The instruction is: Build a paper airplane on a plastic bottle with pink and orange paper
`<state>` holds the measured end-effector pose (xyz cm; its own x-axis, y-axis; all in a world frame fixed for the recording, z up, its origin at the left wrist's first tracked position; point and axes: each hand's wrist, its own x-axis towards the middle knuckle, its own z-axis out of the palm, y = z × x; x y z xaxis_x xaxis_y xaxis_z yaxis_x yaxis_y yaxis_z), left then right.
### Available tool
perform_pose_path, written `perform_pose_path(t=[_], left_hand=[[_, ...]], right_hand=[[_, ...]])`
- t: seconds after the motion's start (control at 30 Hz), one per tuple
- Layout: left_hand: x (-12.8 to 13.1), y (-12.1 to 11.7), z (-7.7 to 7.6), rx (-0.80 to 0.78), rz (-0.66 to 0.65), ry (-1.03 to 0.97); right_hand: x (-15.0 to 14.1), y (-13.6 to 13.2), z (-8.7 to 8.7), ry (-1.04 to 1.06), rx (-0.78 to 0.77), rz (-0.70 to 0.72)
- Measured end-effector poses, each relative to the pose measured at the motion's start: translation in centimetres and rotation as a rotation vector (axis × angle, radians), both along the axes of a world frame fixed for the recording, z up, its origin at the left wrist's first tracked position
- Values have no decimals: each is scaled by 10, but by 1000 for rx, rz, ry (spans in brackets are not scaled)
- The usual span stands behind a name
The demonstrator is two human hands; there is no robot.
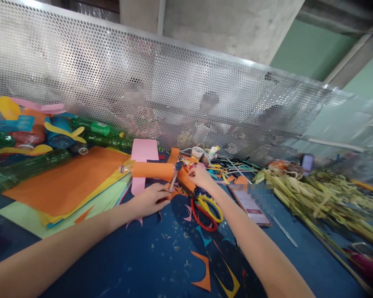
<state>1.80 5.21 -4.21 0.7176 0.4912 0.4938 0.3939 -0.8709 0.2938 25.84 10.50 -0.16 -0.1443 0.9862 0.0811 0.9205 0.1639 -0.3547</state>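
Note:
My left hand (152, 199) has its fingers curled at the tip of a slim, brownish-grey strip-like thing (173, 181), whose kind I cannot make out. My right hand (200, 176) pinches a piece of orange paper (186, 180). Just behind my left hand lies a plastic bottle wrapped in orange paper (153, 170), its neck pointing left. Pink paper pieces (144, 150) with rounded corners stick out behind and in front of it. Scissors with red and yellow handles (209, 212) lie below my right hand, their blades partly hidden.
Stacked coloured paper (71, 182), green bottles (25, 169) and paper-decorated bottles (60, 130) lie left. Paper scraps (202, 271) dot the blue table (136, 265). A phone (250, 205) and dried husks (313, 203) lie right. A perforated metal panel (170, 78) stands behind, people visible through it.

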Motion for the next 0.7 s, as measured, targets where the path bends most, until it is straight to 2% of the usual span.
perform_pose_path(t=[0.1,0.2,0.3,0.37,0.43,0.53,0.63,0.7], left_hand=[[0,-2,1,13,8,22],[0,-5,8,14,75,20],[2,-10,18,-55,157,-121],[5,-13,24,-252,159,-277],[11,-16,26,-589,83,-432],[19,-19,21,-960,0,-572],[24,-20,12,-1091,23,-640],[25,-21,8,-1119,48,-664]], right_hand=[[7,-4,13,164,51,5],[9,-16,21,361,109,25],[1,-38,20,542,62,70],[-8,-58,14,633,-24,118],[-17,-77,6,703,-90,156],[-26,-100,-5,834,-202,205],[-29,-113,-14,935,-198,169],[-31,-117,-18,906,-143,143]])
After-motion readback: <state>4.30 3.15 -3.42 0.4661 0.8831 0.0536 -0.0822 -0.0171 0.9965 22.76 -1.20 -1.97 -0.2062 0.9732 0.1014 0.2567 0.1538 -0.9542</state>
